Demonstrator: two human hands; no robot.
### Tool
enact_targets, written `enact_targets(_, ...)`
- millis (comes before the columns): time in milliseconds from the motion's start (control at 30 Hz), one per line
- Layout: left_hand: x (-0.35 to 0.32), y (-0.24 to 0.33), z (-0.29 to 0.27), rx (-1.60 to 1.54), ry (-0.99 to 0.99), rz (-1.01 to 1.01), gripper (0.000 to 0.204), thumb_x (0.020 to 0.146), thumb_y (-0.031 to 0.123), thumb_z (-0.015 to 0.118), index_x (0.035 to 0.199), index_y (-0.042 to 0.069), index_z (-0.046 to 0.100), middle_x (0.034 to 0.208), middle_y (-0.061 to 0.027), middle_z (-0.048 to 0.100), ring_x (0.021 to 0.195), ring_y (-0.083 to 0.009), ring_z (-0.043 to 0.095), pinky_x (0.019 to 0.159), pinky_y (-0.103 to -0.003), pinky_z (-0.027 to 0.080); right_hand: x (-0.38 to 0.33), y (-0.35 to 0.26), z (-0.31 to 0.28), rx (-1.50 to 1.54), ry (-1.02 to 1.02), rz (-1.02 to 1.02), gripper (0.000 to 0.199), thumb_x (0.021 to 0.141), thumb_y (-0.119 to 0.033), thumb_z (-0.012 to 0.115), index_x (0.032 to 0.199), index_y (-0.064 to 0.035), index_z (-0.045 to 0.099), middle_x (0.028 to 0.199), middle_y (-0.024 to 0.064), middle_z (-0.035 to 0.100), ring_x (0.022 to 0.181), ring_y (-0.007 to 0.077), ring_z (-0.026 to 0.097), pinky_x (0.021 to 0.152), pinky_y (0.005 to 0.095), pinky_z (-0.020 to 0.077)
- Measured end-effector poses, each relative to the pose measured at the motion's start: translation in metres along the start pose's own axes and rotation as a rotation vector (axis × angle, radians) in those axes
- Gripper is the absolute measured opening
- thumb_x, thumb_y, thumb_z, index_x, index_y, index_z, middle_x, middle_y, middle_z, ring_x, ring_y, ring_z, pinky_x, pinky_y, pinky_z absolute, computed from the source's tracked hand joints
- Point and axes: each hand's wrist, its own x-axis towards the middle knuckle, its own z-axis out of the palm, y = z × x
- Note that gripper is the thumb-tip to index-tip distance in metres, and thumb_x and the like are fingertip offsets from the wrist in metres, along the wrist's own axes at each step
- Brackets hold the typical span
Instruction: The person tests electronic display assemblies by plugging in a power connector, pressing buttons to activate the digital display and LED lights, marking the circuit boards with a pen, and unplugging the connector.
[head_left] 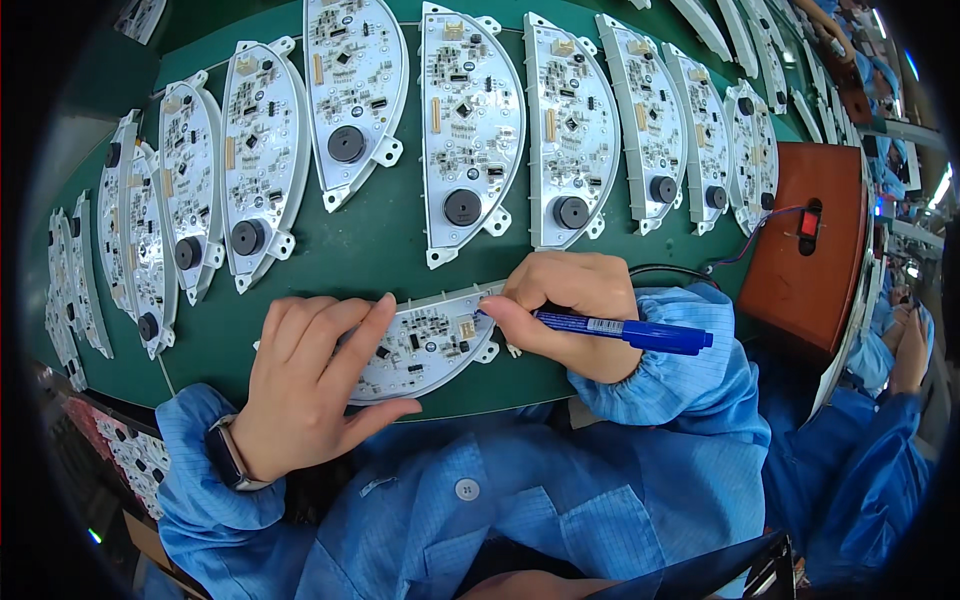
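A half-moon circuit board point(425, 345) in a white housing lies on the green table in front of me, straight edge away from me. My left hand point(310, 375) spans its left part, fingers toward the far edge and thumb along the curved near edge, holding it and hiding much of that end. A blue marker pen point(640, 332) is gripped in my right hand point(575, 310), the thick end pointing right. Its writing end meets the board's right part near a small pale connector; my thumb partly covers the tip, so I cannot tell whether it touches.
Several similar boards stand in an arc beyond my hands, such as this board point(475, 130) with a round black buzzer. To the right is a brown box point(810, 245) with a red switch and cables. Another person's hand point(910, 350) shows at the far right.
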Motion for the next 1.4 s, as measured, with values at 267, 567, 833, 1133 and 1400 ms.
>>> enact_targets(267, 0.002, 0.001, -0.002, 0.000, 0.009, -0.011, 0.076, 0.067, 0.039, 0.079, 0.128, -0.001, 0.054, 0.113, -0.0116, 0.054, 0.098, -0.0297, 0.053, 0.086, -0.042, 0.041, 0.002, 0.000, -0.002, 0.042, 0.018, -0.020, 0.021, 0.081, -0.006, 0.073, 0.068, -0.0012, 0.057, 0.061, 0.0078, 0.057, 0.052, 0.0182, 0.056, 0.047, 0.0304, 0.0406)
enact_targets(567, 0.003, 0.002, -0.010, 0.041, -0.024, 0.041, 0.076, 0.069, 0.035, 0.077, 0.127, -0.005, 0.051, 0.113, -0.0143, 0.053, 0.100, -0.0318, 0.052, 0.088, -0.043, 0.041, -0.005, -0.016, -0.021, 0.468, 0.119, 0.236, 0.014, 0.091, -0.005, 0.060, 0.080, -0.0008, 0.053, 0.069, 0.0145, 0.062, 0.051, 0.0153, 0.058, 0.048, 0.0267, 0.0473)
enact_targets(833, 0.009, 0.005, -0.085, 0.120, 0.198, -0.077, 0.076, 0.073, 0.027, 0.078, 0.134, -0.003, 0.045, 0.110, -0.0213, 0.055, 0.097, -0.0385, 0.057, 0.084, -0.043, 0.048, -0.010, 0.002, -0.031, 0.574, 0.467, 0.099, 0.030, 0.096, -0.023, 0.057, 0.074, -0.0041, 0.047, 0.059, 0.0109, 0.055, 0.039, 0.0129, 0.046, 0.035, 0.0243, 0.0343)
enact_targets(1133, 0.177, -0.190, -0.134, 0.453, 0.493, -0.735, 0.046, 0.090, 0.033, 0.062, 0.114, -0.003, 0.046, 0.109, -0.0300, 0.054, 0.103, -0.0450, 0.058, 0.080, -0.049, 0.052, -0.008, 0.003, -0.033, 0.558, 0.339, 0.210, 0.025, 0.097, -0.014, 0.055, 0.076, -0.0009, 0.051, 0.052, 0.0051, 0.049, 0.037, 0.0077, 0.041, 0.036, 0.0227, 0.0307)
enact_targets(1400, 0.237, -0.240, -0.127, 0.649, 0.502, -0.841, 0.058, 0.089, 0.048, 0.060, 0.120, -0.001, 0.054, 0.122, -0.0206, 0.054, 0.125, -0.0396, 0.044, 0.092, -0.060, 0.041, -0.009, 0.002, -0.045, 0.623, 0.252, 0.177, 0.013, 0.092, -0.006, 0.059, 0.081, 0.0003, 0.055, 0.063, 0.0082, 0.057, 0.044, 0.0097, 0.048, 0.041, 0.0229, 0.0377)
